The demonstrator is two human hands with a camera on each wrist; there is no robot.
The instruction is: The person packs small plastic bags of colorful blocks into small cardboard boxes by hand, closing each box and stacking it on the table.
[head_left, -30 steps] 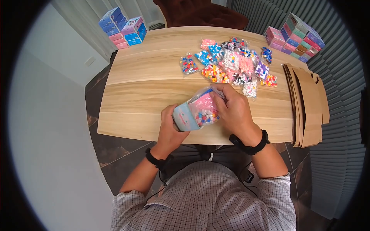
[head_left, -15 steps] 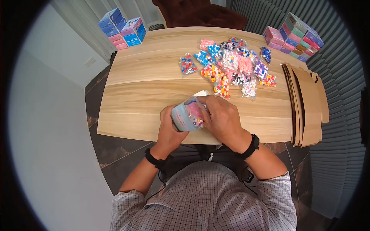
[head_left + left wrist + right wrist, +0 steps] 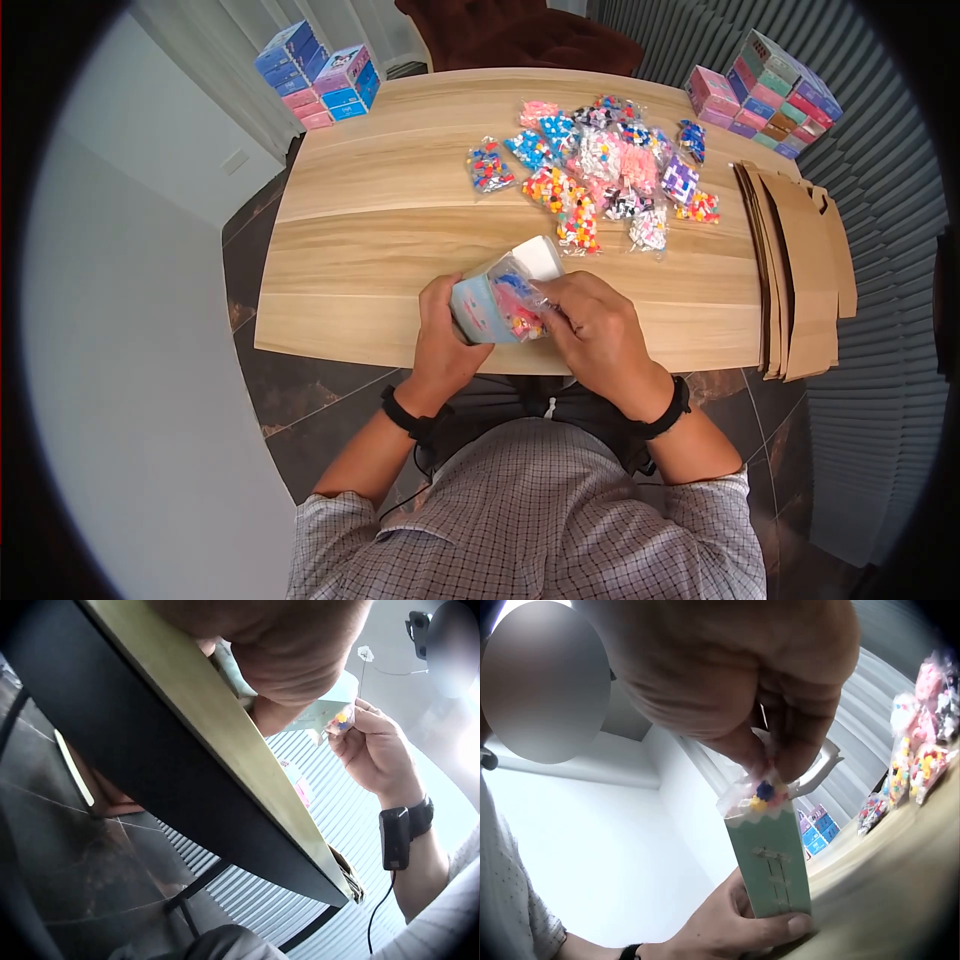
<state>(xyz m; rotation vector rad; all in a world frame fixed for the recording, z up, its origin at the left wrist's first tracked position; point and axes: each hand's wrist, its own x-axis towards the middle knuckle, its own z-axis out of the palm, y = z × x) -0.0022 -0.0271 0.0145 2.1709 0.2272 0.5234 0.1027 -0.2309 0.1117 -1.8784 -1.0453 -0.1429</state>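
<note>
My left hand [image 3: 438, 325] grips a small light blue cardboard box [image 3: 478, 308] from its side, low over the table's front edge. Out of the box's open end sticks a clear plastic bag [image 3: 516, 302] with pink, blue, red and yellow pieces. My right hand [image 3: 605, 335] pinches this bag between thumb and fingers at the opening. A white flap [image 3: 539, 258] stands folded out from the box. In the right wrist view the pale green-looking side of the box [image 3: 769, 859] shows, with the bag bulging over its zigzag edge.
Several clear bags of colourful small bricks [image 3: 600, 160] lie in a heap at the far middle of the table [image 3: 360, 240]. Stacked boxes stand at the back left [image 3: 320, 75] and back right [image 3: 765, 95]. Flat brown paper bags [image 3: 795, 270] lie along the right edge.
The bag now sits deeper in the box than a second ago. My right hand first moved left toward the box, then slightly back right and down. The white flap has come into sight.
</note>
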